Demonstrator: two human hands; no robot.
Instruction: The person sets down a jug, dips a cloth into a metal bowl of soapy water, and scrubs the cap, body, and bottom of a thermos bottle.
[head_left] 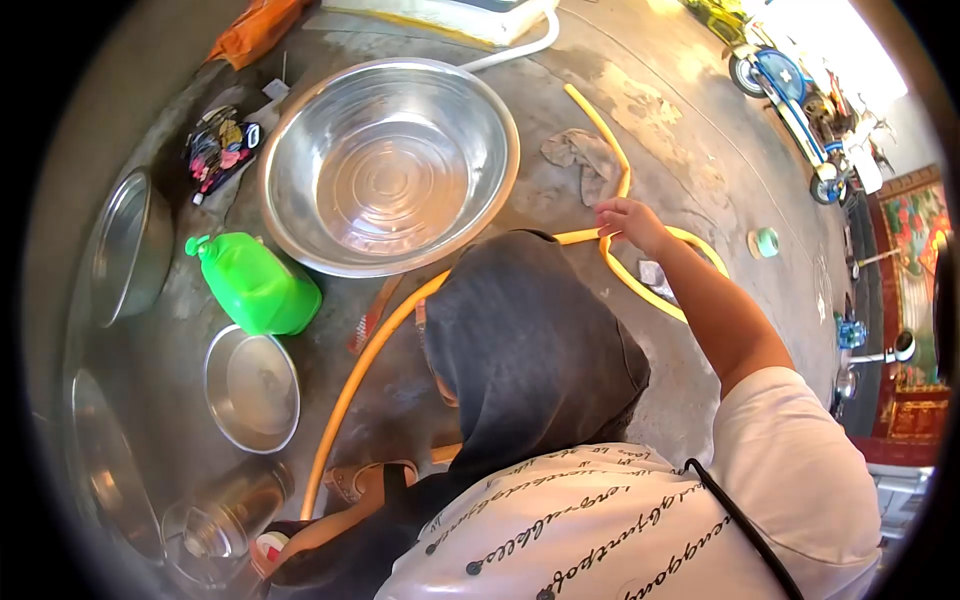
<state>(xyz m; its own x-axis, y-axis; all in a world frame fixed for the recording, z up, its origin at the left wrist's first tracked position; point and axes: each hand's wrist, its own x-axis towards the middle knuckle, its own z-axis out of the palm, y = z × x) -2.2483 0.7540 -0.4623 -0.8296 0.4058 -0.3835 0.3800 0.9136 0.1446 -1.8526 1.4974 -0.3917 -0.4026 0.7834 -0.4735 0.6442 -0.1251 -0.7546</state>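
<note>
My right arm reaches forward, and my right hand (pixel 628 222) is closed around a yellow hose (pixel 362 362). The hose's free end bends up beyond the hand, and a loop lies to the right of it. From the hand, the hose runs behind my dark-clothed knee and down toward the lower left. A large, wide metal basin (pixel 390 190) sits on the floor ahead, apart from the hand. A crumpled grey-brown cloth (pixel 585 158) lies close to the fingers. My left hand cannot be made out; a bare limb shows at the lower left beside a small red-and-white item (pixel 269 545).
A green jug (pixel 255 284) stands left of the basin, with smaller metal basins (pixel 252 388) around it. A red brush-like item (pixel 363 330) lies near the hose. A green-and-white container (pixel 765 242) is at right, and a blue scooter (pixel 790 85) is farther back.
</note>
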